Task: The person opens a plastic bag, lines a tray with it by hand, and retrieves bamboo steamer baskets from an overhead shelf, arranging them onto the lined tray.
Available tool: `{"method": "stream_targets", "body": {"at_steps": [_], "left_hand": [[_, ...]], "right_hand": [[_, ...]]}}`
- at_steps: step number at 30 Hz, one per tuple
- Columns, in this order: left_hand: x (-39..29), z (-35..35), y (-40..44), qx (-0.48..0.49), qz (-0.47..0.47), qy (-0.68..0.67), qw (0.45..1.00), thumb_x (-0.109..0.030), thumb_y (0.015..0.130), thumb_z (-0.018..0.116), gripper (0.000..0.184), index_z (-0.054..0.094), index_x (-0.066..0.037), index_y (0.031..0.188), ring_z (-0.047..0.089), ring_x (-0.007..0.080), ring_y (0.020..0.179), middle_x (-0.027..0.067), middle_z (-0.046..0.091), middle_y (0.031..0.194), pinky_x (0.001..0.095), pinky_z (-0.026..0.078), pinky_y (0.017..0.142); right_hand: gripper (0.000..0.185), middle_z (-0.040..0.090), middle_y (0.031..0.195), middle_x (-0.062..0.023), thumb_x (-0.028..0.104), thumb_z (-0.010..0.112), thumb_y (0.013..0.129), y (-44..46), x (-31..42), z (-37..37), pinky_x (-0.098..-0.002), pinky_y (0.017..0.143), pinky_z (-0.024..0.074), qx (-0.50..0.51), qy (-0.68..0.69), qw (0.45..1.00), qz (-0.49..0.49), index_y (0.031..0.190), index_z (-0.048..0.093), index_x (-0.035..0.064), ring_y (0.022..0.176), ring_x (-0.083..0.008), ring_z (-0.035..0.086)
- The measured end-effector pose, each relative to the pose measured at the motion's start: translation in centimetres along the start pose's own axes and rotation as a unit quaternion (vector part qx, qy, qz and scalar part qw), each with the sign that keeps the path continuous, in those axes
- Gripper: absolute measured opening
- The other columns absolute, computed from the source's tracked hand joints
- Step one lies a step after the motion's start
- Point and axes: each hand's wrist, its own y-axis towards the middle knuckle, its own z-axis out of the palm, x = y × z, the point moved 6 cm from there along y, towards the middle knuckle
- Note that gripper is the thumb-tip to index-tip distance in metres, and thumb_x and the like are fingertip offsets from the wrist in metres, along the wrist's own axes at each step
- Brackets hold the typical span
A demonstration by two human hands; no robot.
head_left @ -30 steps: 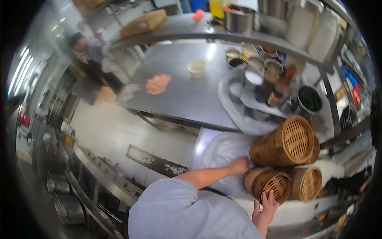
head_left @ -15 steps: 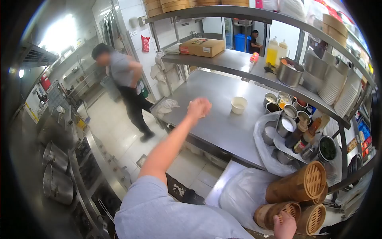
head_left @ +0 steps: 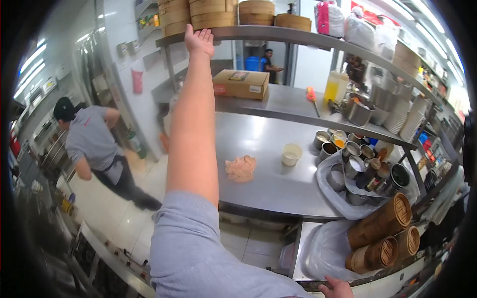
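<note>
My left hand [head_left: 200, 41] reaches up to the edge of the top shelf, palm showing and fingers spread, with nothing in it. Just above it stand round bamboo steamer baskets [head_left: 213, 14]. A crumpled pinkish-brown cloth [head_left: 241, 169] lies on the steel table [head_left: 278, 188], left of a small pale tub [head_left: 291, 154]. Low in the view, my right hand [head_left: 338, 287] is partly cut off by the frame edge. Its visible fingers are apart and hold nothing. Stacked bamboo steamers [head_left: 380, 221] lie tipped on their sides beyond it, by a clear plastic bag [head_left: 328, 248].
A cardboard box [head_left: 241, 83] and an orange-handled brush [head_left: 312, 99] lie on the middle shelf. Metal tins and sauce bottles [head_left: 375, 174] crowd the table's right end. A co-worker in grey [head_left: 97, 134] is in the aisle at left; another person [head_left: 270, 64] stands beyond the shelves.
My left hand has left the table and risen to the top shelf, leaving the cloth in view. My right hand has come off the steamer. The co-worker appears further left.
</note>
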Motion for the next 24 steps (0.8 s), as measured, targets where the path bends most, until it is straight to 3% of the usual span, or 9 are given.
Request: {"method": "stream_targets", "body": {"at_steps": [2,4,7,10,14,17,22,23,24], "left_hand": [[0.1,1.1,0.4,-0.045,0.004,-0.078,0.996,-0.053,0.094,0.063,0.105,0.007,0.007,0.160,0.028,0.0329,0.153,0.0219,0.026,0.163,0.0419,0.024,0.125],[0.5,1.7,1.0,-0.053,-0.012,-0.112,0.992,-0.050,0.092,0.067,0.099,0.018,0.006,0.158,0.032,0.0322,0.150,0.0207,0.028,0.162,0.0442,0.026,0.123],[-0.4,3.5,0.3,-0.046,0.021,-0.122,0.991,-0.038,0.095,0.069,0.063,0.047,-0.005,0.143,0.051,0.0313,0.133,0.0138,0.051,0.145,0.0512,0.039,0.114],[-2.1,6.8,-2.4,0.058,0.020,-0.139,0.988,-0.037,0.097,0.069,0.057,0.051,-0.007,0.142,0.057,0.0305,0.127,0.0100,0.059,0.137,0.0479,0.045,0.110],[-4.5,7.4,-5.2,0.114,0.063,-0.143,0.981,-0.037,0.096,0.071,0.057,0.052,-0.009,0.142,0.058,0.0312,0.125,0.0094,0.060,0.137,0.0497,0.047,0.109],[-4.7,5.8,-9.9,0.142,0.088,-0.116,0.979,-0.032,0.095,0.072,0.053,0.056,-0.011,0.141,0.059,0.0301,0.127,0.0081,0.063,0.138,0.0506,0.046,0.111],[-1.8,1.2,-20.7,0.134,-0.013,-0.032,0.990,-0.029,0.092,0.070,0.054,0.058,-0.006,0.140,0.053,0.0325,0.137,0.0123,0.059,0.146,0.0507,0.035,0.120],[-0.8,1.0,-24.8,0.119,0.015,0.004,0.993,-0.029,0.094,0.067,0.055,0.056,-0.005,0.142,0.048,0.0319,0.141,0.0134,0.054,0.150,0.0514,0.033,0.122],[0.8,-0.4,-27.1,0.166,-0.017,-0.008,0.986,-0.030,0.098,0.062,0.053,0.054,-0.006,0.144,0.048,0.0316,0.141,0.0140,0.053,0.151,0.0511,0.032,0.122]], "right_hand": [[0.049,0.069,0.110,-0.0298,0.033,0.070,0.093,-1.0,0.7,0.7,-0.0517,0.091,0.0510,-0.033,0.020,0.999,0.006,0.130,0.066,0.0019,0.107,-0.0465,0.066],[0.049,0.069,0.109,-0.0304,0.034,0.070,0.093,-1.8,0.8,1.3,-0.0524,0.090,0.0510,-0.061,0.036,0.997,0.008,0.130,0.066,0.0018,0.106,-0.0471,0.066],[0.048,0.069,0.107,-0.0306,0.034,0.069,0.094,-2.5,1.8,1.8,-0.0531,0.089,0.0511,-0.096,0.014,0.995,0.003,0.128,0.066,0.0013,0.105,-0.0480,0.066],[0.047,0.070,0.106,-0.0306,0.035,0.069,0.094,-2.4,2.6,1.8,-0.0521,0.090,0.0517,-0.061,0.013,0.997,0.045,0.126,0.067,-0.0005,0.104,-0.0483,0.066],[0.068,0.061,0.134,-0.0297,0.040,0.073,0.092,-2.1,5.6,-0.5,-0.0566,0.107,0.0432,-0.048,-0.040,0.996,0.070,0.140,0.053,-0.0039,0.126,-0.0454,0.057],[0.051,0.060,0.142,-0.0153,0.030,0.077,0.085,0.8,6.7,-3.5,-0.0462,0.106,0.0484,-0.273,-0.092,0.937,-0.200,0.130,0.067,0.0085,0.127,-0.0352,0.059],[0.056,0.063,0.138,-0.0154,0.032,0.080,0.084,-3.0,18.7,-17.3,-0.0484,0.104,0.0477,-0.515,-0.120,0.737,-0.421,0.133,0.064,0.0088,0.124,-0.0380,0.060],[0.048,0.068,0.132,-0.0134,0.025,0.082,0.083,-4.0,19.9,-19.3,-0.0438,0.087,0.0559,-0.495,-0.096,0.853,-0.133,0.124,0.068,0.0049,0.116,-0.0303,0.065],[0.048,0.068,0.132,-0.0134,0.025,0.082,0.083,-5.4,19.5,-20.5,-0.0438,0.087,0.0559,-0.467,-0.086,0.876,-0.087,0.124,0.068,0.0049,0.116,-0.0303,0.065]]}}
